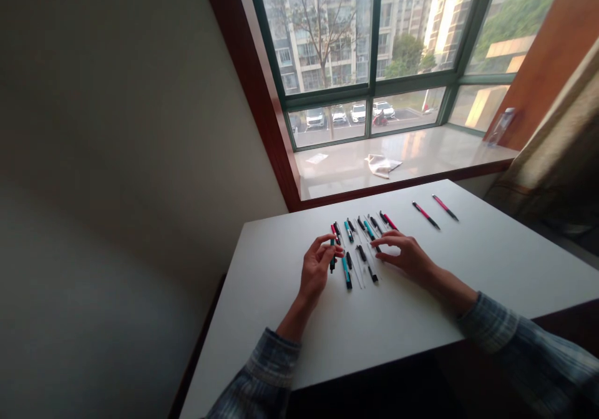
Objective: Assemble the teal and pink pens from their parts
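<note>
Pens and pen parts lie in a loose cluster [358, 241] on the white table [491, 269], toward its window-side edge: teal, red and black barrels, with thin pale refills among them. No brand or lettering can be read on any of them; they are too small for that.

At the cluster's near-left corner the person's left hand [316, 266] pinches a teal-and-black pen piece [332, 258] between thumb and fingertips, holding it nearly upright just above the tabletop. At the cluster's right edge the right hand [403, 254] rests low on the table, its fingers spread and loosely curled, fingertips touching or just beside the parts there; whether it grips anything, I cannot tell.

Well apart from the cluster, further right, two whole red-and-black pens [435, 211] lie side by side at a slant. Beyond the table, on the windowsill [440, 151], sits a crumpled wrapper [381, 164].
</note>
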`<state>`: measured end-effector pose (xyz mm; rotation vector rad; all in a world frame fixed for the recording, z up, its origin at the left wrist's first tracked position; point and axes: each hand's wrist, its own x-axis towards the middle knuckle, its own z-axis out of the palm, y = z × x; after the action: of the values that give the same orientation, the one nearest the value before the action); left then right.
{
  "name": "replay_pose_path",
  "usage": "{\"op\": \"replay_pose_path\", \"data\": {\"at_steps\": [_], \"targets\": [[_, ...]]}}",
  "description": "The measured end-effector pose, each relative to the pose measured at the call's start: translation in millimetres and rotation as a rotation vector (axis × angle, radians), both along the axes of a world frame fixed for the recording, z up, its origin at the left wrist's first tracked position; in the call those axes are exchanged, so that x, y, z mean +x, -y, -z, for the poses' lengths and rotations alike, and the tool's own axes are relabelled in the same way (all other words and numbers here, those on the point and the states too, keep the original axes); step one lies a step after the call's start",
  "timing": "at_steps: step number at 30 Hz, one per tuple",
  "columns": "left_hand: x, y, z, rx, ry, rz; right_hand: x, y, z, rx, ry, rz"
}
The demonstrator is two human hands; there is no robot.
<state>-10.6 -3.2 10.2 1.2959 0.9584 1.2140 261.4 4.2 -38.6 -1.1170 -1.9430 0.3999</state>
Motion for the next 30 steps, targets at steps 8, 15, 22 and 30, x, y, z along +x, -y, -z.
{"op": "replay_pose_path", "data": {"at_steps": [8,15,22,30], "targets": [[-1,-2,3.2,-0.022,0.091,-0.107,3,2,-6.6,0.039,-0.044,-0.032],[-1,-2,5.4,-0.049,0.119,-0.132,-8,14,-14.6,0.027,-0.084,0.014],[-3,-3,6.2,-0.125,0.179,-0.090,-67,61,-30.3,-0.123,-0.332,-0.038],[-1,6,2.6,-0.170,0.136,0.158,-83,50,-45.2,-0.141,-0.667,0.092]]}}
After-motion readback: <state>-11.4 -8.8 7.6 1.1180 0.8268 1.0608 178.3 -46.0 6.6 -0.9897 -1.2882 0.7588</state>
